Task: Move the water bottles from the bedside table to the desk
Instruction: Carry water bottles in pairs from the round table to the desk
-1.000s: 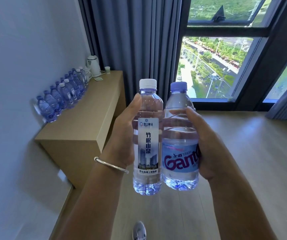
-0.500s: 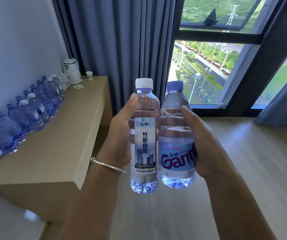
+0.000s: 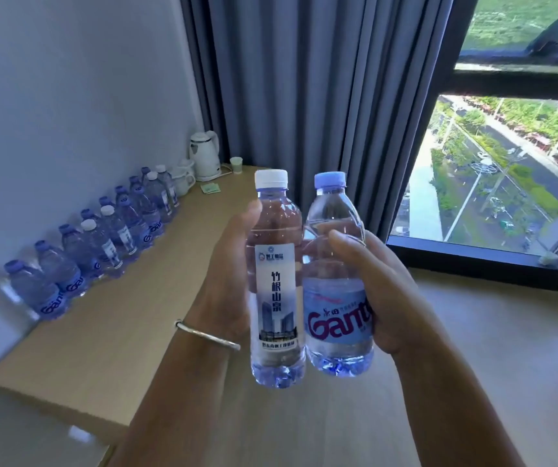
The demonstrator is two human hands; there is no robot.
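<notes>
Two clear plastic water bottles are held upright in the air, side by side and touching, just off the desk's [image 3: 109, 335] front edge, above the wooden floor [image 3: 506, 365]. The white-cap bottle [image 3: 276, 281] carries a tall narrow white label with dark characters and a picture of towers; its base is ribbed and tinted blue. The blue-cap bottle [image 3: 336, 291] is rounder at the shoulder, with a wide pale blue label bearing large purple lettering edged in red.

The left hand [image 3: 227, 284] grips the white-cap bottle from the left, thumb lying up along its side, the other fingers hidden behind it. A thin silver bangle [image 3: 207, 335] circles that wrist. The right hand [image 3: 385, 291] grips the blue-cap bottle from the right, thumb pressed across its front above the label. Both forearms reach up from the lower edge of the view.

Along the desk's back edge, against the white wall [image 3: 69, 112], stands a row of bottles [image 3: 102, 244] with blue and white caps, packed close. At the desk's far corner sit a white kettle [image 3: 205, 160], a mug [image 3: 183, 180], a small cup [image 3: 236, 164] and a green packet [image 3: 211, 187]. The desk is pale, smooth wood. Grey pleated curtains [image 3: 321, 96] hang behind, beside a dark-framed window [image 3: 473, 257].
</notes>
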